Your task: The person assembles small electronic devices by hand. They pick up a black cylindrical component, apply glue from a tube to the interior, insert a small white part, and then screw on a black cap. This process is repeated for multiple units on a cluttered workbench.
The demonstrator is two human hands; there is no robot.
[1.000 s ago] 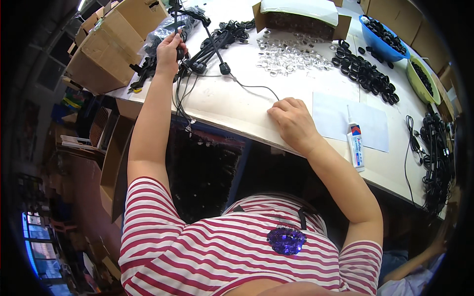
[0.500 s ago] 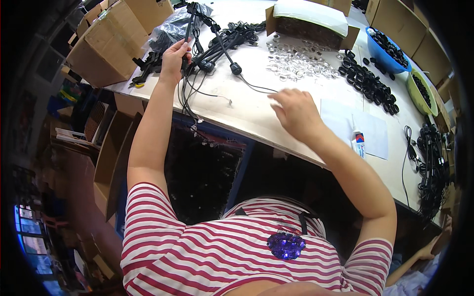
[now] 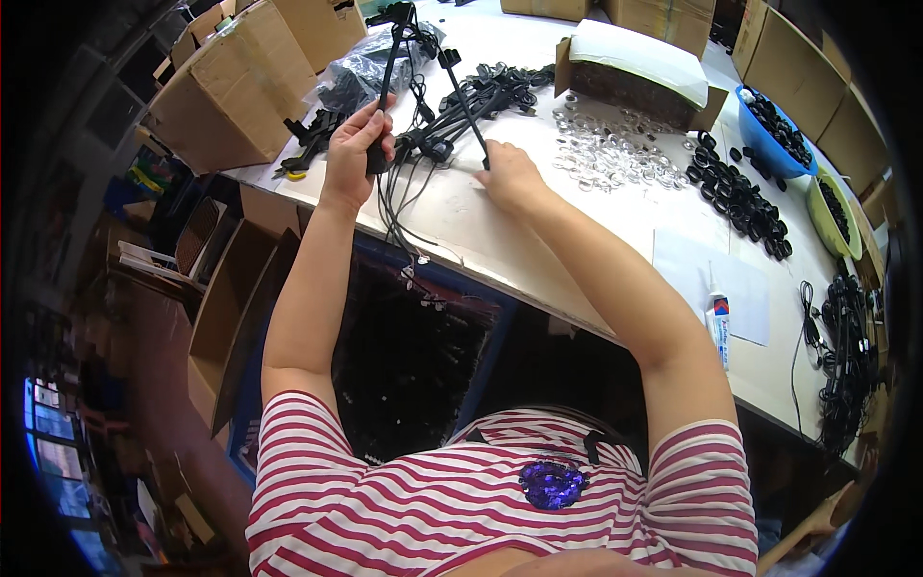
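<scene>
My left hand point(image 3: 356, 159) is closed round the lower end of a slim black arm point(image 3: 391, 65). That arm slants up to a black clip-like part point(image 3: 392, 13) beyond the table's far left. From the same top part a second black arm point(image 3: 465, 100) comes down toward the right, and the fingers of my right hand point(image 3: 514, 178) are closed on its lower end, mostly hiding it. Thin dark wires point(image 3: 402, 207) hang below my left hand over the table's front edge. Behind lies a heap of similar black arms with cables point(image 3: 495, 94).
Clear round lenses point(image 3: 615, 154) lie scattered before an open carton point(image 3: 630, 87). Black rings point(image 3: 740, 197), a blue basin point(image 3: 775, 144), a green basin point(image 3: 835, 219) and bundled black cables point(image 3: 846, 356) line the right. A glue tube point(image 3: 719, 332) rests by white paper point(image 3: 745, 274). Yellow-handled pliers point(image 3: 291, 175) lie left.
My right hand has moved left from above the middle of the table and taken hold of the second arm's lower end. My left hand keeps its grip. The whole view has shifted slightly.
</scene>
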